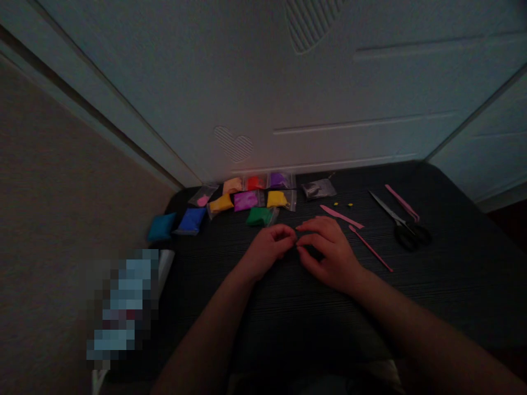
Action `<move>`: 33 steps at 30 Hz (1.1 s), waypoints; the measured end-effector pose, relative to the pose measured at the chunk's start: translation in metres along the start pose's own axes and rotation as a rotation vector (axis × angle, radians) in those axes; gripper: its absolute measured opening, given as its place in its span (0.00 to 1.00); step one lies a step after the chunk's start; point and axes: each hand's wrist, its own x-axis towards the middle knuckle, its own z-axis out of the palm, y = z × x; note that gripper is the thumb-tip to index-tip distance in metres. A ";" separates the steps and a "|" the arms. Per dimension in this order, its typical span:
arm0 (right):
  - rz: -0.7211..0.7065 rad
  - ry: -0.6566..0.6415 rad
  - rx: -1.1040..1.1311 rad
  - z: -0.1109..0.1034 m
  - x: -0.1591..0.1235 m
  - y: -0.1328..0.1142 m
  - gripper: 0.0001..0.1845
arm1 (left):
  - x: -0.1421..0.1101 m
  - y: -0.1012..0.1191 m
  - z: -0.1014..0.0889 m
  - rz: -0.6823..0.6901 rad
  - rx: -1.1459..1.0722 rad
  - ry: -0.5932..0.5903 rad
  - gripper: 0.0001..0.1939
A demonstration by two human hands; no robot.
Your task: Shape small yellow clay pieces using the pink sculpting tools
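Observation:
Over the middle of the dark table, my left hand [272, 248] and my right hand [329, 249] meet at the fingertips. The left thumb and forefinger are pinched together. On the right, curled fingers and thumb come close to that pinch. Whatever lies between the fingertips is too small and dark to name. Just beyond my left hand lies a bag of green clay-like material [258, 216]. Close to my right hand are a pink knife-shaped tool [341, 216] and a thin pink stick tool [370, 248]. Two tiny yellow pieces [350, 205] rest farther back.
Several small bags stretch along the back, among them a yellow bag [276, 199], a purple bag [280, 180] and a blue bag [191, 220]. Scissors [397, 215] and pink tweezers [402, 203] lie at right. A blurred-out object [127, 304] is at left. Behind the table rises a white panel [185, 99].

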 end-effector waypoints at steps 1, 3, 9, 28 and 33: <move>0.019 -0.001 0.048 -0.001 0.001 -0.002 0.06 | 0.001 -0.001 -0.001 -0.005 -0.011 0.010 0.07; 0.081 0.009 0.121 -0.004 0.002 -0.004 0.06 | 0.004 -0.003 -0.004 -0.013 -0.039 0.041 0.08; 0.283 0.196 0.192 -0.008 0.006 0.010 0.06 | 0.007 -0.004 -0.014 0.009 -0.245 0.145 0.10; 0.334 0.058 0.336 -0.001 0.005 0.015 0.06 | 0.001 0.000 0.002 -0.075 -0.463 -0.048 0.10; 0.317 0.043 0.292 0.001 0.004 0.012 0.06 | -0.002 -0.001 0.012 -0.103 -0.505 -0.142 0.09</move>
